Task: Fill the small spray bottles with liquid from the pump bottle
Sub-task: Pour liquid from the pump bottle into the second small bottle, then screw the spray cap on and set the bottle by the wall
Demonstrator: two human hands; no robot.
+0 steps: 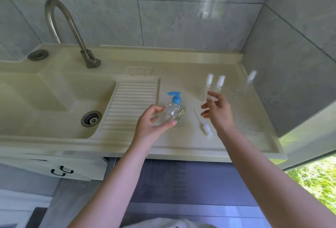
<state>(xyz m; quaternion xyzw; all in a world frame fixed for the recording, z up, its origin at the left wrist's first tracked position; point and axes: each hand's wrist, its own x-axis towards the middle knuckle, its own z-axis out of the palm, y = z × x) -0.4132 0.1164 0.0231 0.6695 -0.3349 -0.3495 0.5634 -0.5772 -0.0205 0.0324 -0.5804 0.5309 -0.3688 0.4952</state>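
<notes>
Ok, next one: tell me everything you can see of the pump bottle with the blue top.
The pump bottle is clear, rounded plastic with a blue pump head whose spout points left. It stands upright on the cream counter, just right of the ribbed drainboard. It looks nearly empty, though glare makes that uncertain. The left hand holds a small clear bottle in front of it.

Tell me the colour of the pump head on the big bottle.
Bright blue; the pump head shows clearly in the head view.
</notes>
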